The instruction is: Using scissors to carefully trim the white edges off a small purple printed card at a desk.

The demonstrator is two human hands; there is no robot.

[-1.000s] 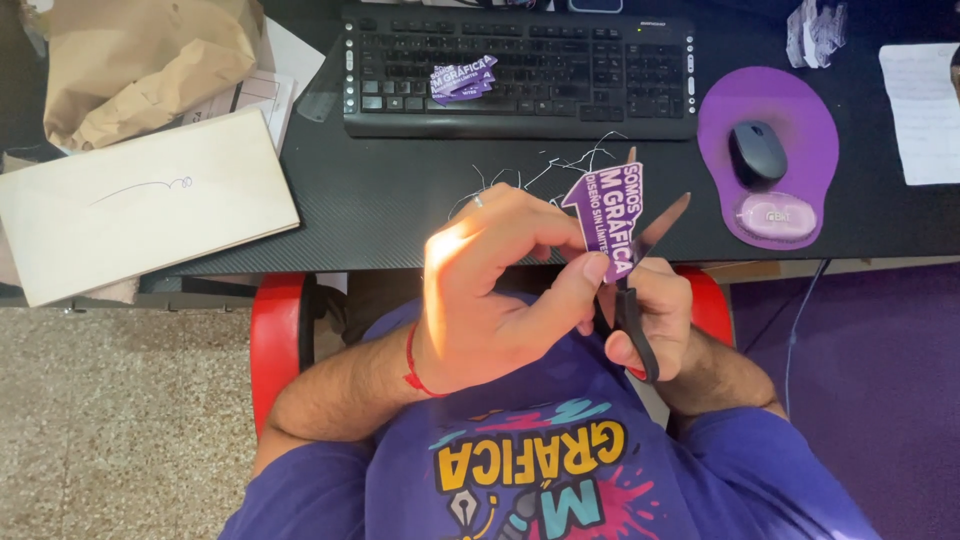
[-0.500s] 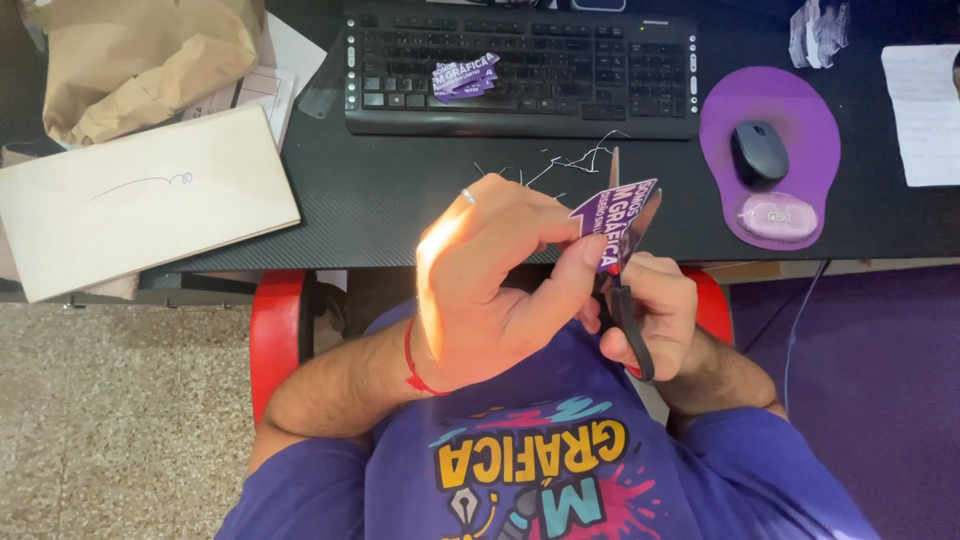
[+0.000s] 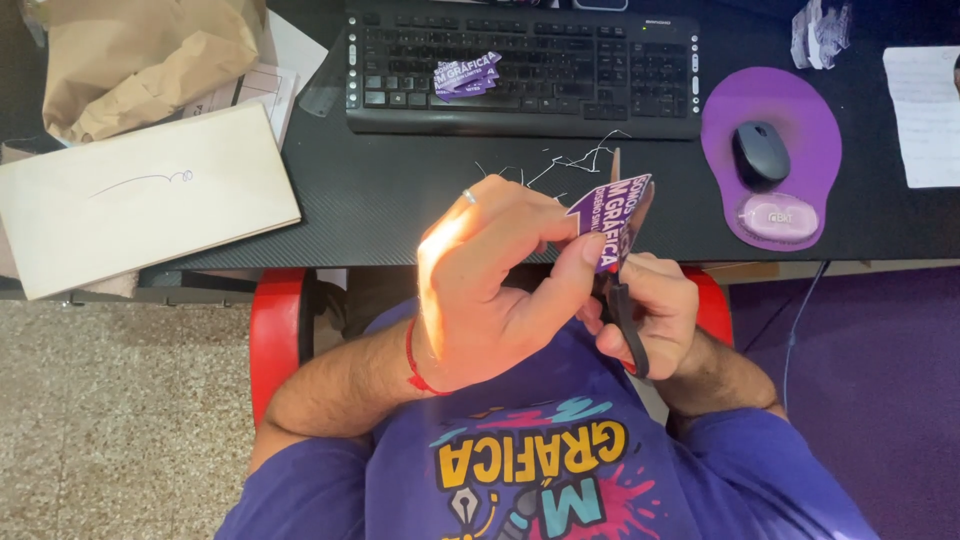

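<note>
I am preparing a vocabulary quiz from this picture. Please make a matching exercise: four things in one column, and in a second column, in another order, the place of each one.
Things:
1. purple sticker
2. scissors
3. computer mouse
4. stack of purple stickers

Places:
A. on the keyboard
B. in the right hand
C. pinched by the left hand
D. on the purple mouse pad

Pairs: 1-C, 2-B, 3-D, 4-A
</note>
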